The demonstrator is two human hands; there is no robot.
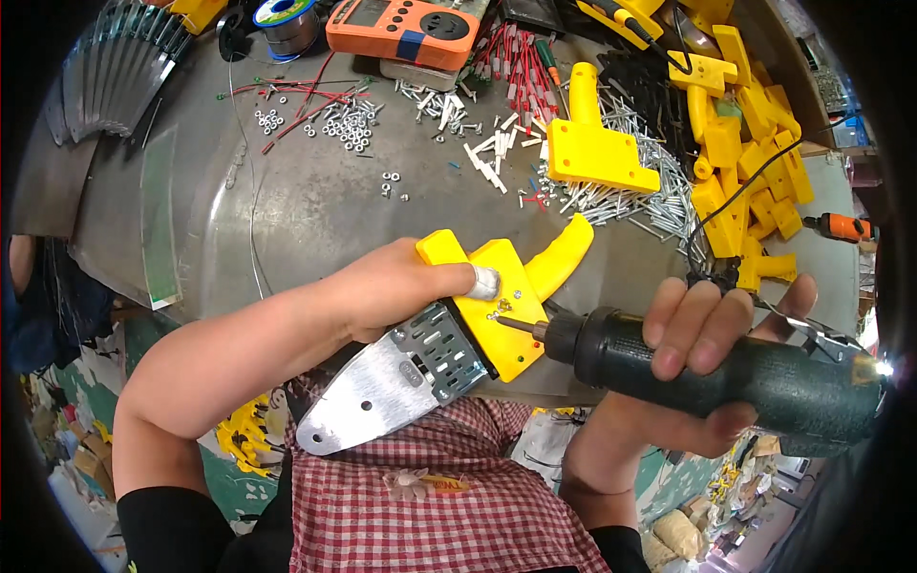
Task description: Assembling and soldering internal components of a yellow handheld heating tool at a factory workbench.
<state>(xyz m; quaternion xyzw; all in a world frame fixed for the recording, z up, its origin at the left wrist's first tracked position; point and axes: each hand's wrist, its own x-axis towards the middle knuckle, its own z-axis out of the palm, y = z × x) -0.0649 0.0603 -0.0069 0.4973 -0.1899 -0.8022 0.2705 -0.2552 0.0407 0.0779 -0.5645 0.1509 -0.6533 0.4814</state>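
My left hand (396, 286) grips a yellow plastic tool body (506, 296) with a curved handle, from which a flat silver metal blade (382, 392) sticks out toward me. A taped fingertip presses on the yellow shell. My right hand (712, 358) holds a dark green electric screwdriver (726, 368), its bit touching a screw on the yellow shell near the metal bracket.
On the metal worktop (315, 210) lie loose nuts (349, 119), white pegs (487, 158), a heap of long screws (650, 191), another yellow shell (592, 143) and a pile of yellow shells (755, 162). An orange meter (401, 29) and a solder spool (287, 19) sit at the back.
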